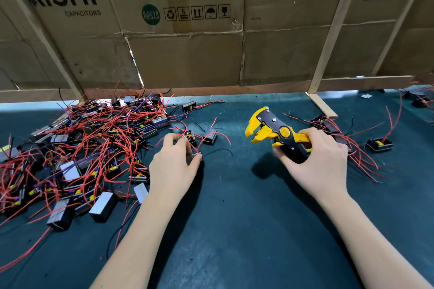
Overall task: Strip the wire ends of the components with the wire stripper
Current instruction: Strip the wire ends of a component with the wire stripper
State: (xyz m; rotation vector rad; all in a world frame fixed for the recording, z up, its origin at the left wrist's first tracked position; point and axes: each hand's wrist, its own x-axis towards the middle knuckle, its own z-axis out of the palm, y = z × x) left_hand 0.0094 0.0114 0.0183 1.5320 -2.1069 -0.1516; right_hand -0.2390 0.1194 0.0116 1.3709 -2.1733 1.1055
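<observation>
- Nearest the camera, two bare forearms reach out over the dark green mat [234,230], which is bare between them.
- Left of centre, the left hand [173,166] pinches a small black component [194,157] between thumb and curled fingers; it sits on the mat at the near right edge of the heap, its thin red wires [211,136] arching up and away.
- That component looks light and rigid, a boxy body with flat sides, so the body is the place to take hold. The wires look soft and springy and would likely bend or whip if gripped far from the end.
- Right of centre, the right hand [314,162] wraps its fingers round the handles of the yellow and black wire stripper [277,132], held just above the mat with the head pointing far-left. The jaws stand apart with nothing between them.
- The stripper reads as hard plastic and metal, heavier than any component; its handles give a sure grip.
- Far left, a tangled pile of components [77,148] with red, black and purple leads would probably snag when one is pulled free.
- Far right, a smaller cluster of components [340,134] lies behind the right hand, with one more [380,145] set apart.
- Farthest, a cardboard wall [187,42] on wooden battens closes off the bench.
</observation>
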